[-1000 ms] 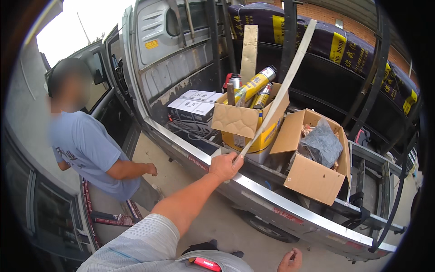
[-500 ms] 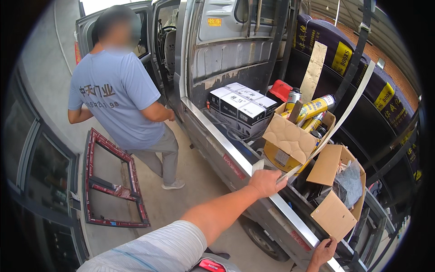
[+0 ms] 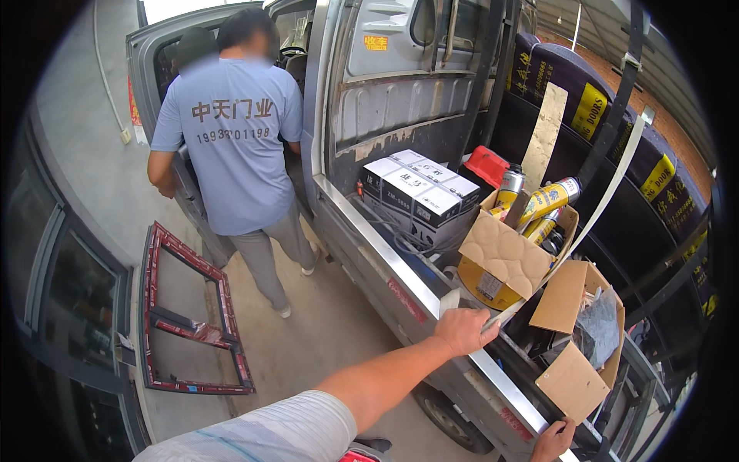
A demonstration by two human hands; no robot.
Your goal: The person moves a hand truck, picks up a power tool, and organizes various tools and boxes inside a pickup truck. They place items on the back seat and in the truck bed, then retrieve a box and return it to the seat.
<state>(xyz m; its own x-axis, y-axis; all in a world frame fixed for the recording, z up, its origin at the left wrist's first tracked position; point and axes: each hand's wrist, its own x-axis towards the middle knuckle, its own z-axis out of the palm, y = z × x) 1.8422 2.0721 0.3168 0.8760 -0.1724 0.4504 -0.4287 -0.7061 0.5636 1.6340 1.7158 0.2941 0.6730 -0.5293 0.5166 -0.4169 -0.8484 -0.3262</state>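
Observation:
My left hand [image 3: 464,331] is closed around a long pale flat strap [image 3: 596,215] at the side rail of a grey truck bed [image 3: 385,262]. The strap runs up to the right over dark wrapped door bundles [image 3: 608,115]. My right hand [image 3: 553,441] grips the lower edge of the truck's side rail at the bottom of the view. Just beyond my left hand stands an open cardboard box [image 3: 504,258] with yellow spray cans [image 3: 548,202]. A second open cardboard box [image 3: 573,339] with grey wrapped contents sits to its right.
A person in a grey-blue shirt [image 3: 235,146] stands with their back to me at the open cab door. A red-brown frame [image 3: 188,316] lies on the concrete floor. Stacked black and white cartons [image 3: 419,189] and a red container [image 3: 486,165] sit in the bed.
The view swung left and down. The other person walked from beside the frame to the cab door. My left hand stayed on the strap at the rail; my right hand stayed on the rail's edge.

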